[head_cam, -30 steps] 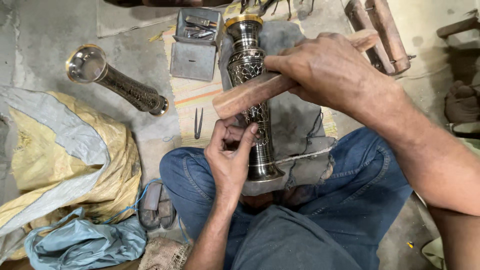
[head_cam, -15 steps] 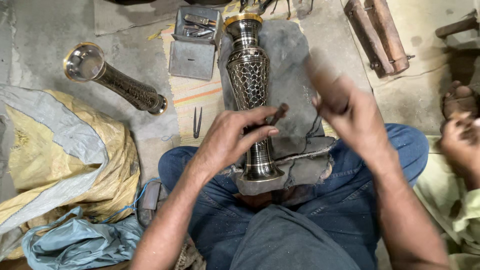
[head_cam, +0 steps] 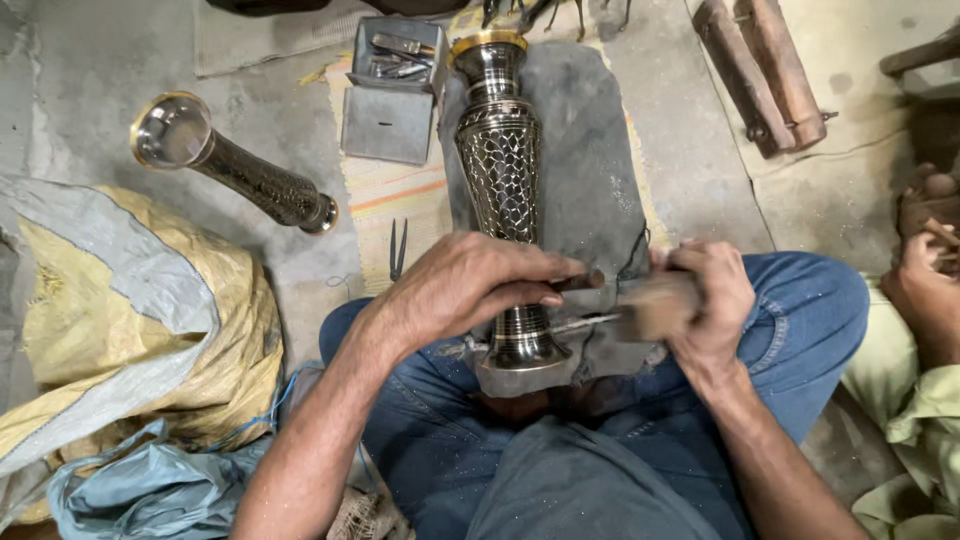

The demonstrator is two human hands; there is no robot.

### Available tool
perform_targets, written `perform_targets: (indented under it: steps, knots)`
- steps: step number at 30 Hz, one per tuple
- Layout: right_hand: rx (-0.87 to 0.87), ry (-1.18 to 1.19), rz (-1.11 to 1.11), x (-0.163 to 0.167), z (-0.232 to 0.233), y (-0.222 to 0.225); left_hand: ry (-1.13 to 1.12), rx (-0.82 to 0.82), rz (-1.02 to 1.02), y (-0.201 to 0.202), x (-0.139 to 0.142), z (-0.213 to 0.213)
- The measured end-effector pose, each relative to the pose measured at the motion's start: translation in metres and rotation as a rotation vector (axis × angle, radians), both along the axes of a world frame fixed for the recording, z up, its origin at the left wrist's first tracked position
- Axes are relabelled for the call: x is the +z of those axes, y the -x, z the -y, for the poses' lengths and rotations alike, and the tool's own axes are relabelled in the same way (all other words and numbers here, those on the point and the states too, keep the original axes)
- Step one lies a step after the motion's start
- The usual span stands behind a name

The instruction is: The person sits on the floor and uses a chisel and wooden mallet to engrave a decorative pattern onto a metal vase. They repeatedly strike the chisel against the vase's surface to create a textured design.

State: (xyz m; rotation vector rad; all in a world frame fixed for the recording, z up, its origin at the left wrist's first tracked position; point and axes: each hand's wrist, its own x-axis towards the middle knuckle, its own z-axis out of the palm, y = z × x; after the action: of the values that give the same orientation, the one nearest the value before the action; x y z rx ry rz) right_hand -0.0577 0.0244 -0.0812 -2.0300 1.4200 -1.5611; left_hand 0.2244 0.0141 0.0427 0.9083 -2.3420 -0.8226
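The left hand (head_cam: 470, 285) wraps its grip around the narrow stem of a tall engraved dark metal vase (head_cam: 503, 180), which lies on a grey stone slab (head_cam: 590, 170) between the knees. The right hand (head_cam: 705, 300) clutches a blurred wooden mallet (head_cam: 655, 308) just beside the vase's foot.

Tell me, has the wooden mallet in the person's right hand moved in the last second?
Yes. The wooden mallet has swung down from across the vase's patterned middle to beside its base, gripped by the right hand.
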Motion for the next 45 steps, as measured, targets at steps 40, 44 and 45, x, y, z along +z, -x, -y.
perform_targets:
  steps: [40, 44, 45]
  knots:
    - [0.125, -0.015, -0.166, 0.053, 0.025, -0.011, -0.135, 0.141, -0.257, -0.021, -0.035, -0.004]
    - [0.134, 0.016, -0.512, 0.084, 0.031, -0.016, -0.030, 0.234, -0.270, -0.021, -0.043, -0.012]
    - [0.176, -0.032, -0.406, 0.092, 0.035, -0.020, -0.079, 0.257, -0.301, -0.022, -0.044, -0.015]
